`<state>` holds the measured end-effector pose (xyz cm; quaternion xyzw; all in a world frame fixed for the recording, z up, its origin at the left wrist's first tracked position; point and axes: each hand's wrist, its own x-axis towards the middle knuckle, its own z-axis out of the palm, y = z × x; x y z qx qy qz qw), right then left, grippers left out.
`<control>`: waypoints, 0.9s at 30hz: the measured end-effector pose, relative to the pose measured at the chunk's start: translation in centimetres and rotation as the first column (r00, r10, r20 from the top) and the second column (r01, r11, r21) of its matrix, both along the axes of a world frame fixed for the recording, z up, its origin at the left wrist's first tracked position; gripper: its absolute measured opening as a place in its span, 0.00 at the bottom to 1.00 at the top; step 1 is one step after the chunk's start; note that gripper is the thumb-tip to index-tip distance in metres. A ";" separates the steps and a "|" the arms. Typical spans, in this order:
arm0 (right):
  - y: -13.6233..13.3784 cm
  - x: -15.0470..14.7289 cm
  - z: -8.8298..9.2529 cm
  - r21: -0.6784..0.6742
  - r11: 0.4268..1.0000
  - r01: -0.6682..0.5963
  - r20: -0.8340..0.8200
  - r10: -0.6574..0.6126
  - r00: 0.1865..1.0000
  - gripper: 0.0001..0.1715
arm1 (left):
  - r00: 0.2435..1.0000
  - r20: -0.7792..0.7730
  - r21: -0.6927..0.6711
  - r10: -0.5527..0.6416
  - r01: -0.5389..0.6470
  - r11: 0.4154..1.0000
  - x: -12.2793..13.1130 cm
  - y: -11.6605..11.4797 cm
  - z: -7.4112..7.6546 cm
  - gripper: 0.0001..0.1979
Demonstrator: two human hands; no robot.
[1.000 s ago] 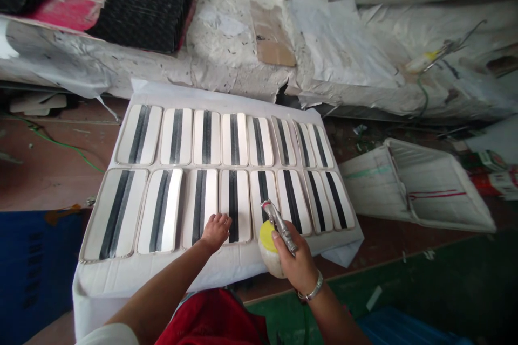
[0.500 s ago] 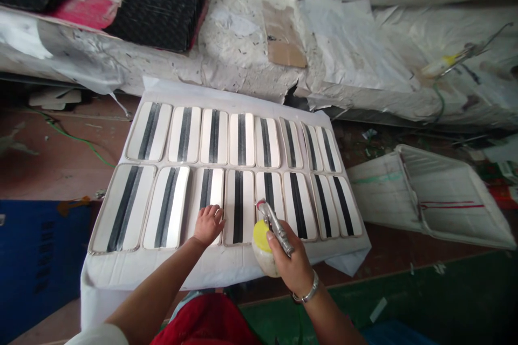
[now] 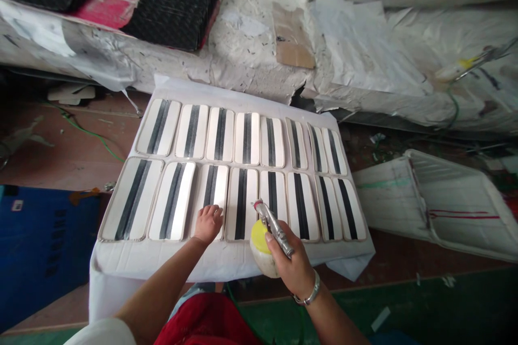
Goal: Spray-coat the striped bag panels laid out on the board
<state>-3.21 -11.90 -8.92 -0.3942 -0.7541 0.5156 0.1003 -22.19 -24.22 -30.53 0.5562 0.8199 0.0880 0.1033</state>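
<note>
My right hand (image 3: 297, 261) is wrapped round a metal spray gun (image 3: 274, 226) with a yellow-lidded cup (image 3: 262, 248) below it. The nozzle points left, over the front row of panels. My left hand (image 3: 209, 223) holds nothing that I can see; its fingers are slightly bent and apart, over the lower part of a white panel (image 3: 200, 194) with a dark middle stripe. Whether the fingertips touch that panel I cannot tell. Several similar rounded panels lie flat in two rows on a white-covered table (image 3: 162, 259). Left of the gun's nozzle is another striped panel (image 3: 251, 194).
Behind the table runs a bench (image 3: 251, 75) under stained sheeting, with stacks of black textured sheets (image 3: 174, 5) and a cardboard piece (image 3: 293, 38). A second spray gun (image 3: 465, 67) lies there. Right stands a white bin (image 3: 388, 199); left, a blue box (image 3: 44, 259).
The view has turned slightly, so the table and panels sit a little further right in the picture. My left fingers have drawn somewhat closer together. The spray gun stays in my right hand.
</note>
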 end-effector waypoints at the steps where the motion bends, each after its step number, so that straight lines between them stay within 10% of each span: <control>1: -0.1 0.1 0.0 0.004 1.000 -0.003 0.000 0.003 1.000 0.12 | 1.000 0.007 -0.020 0.006 -0.006 1.000 -0.3 -0.1 0.0 0.15; 10: -1.1 1.4 -0.2 0.003 0.999 -0.049 0.006 0.049 0.999 0.12 | 0.996 0.066 -0.205 -0.067 0.079 0.976 -1.7 0.8 0.0 0.17; 27: -4.3 4.1 0.2 -0.034 0.995 -0.091 0.046 0.093 0.995 0.11 | 0.997 -0.031 -0.055 -0.071 0.069 0.996 -0.9 -3.2 0.1 0.10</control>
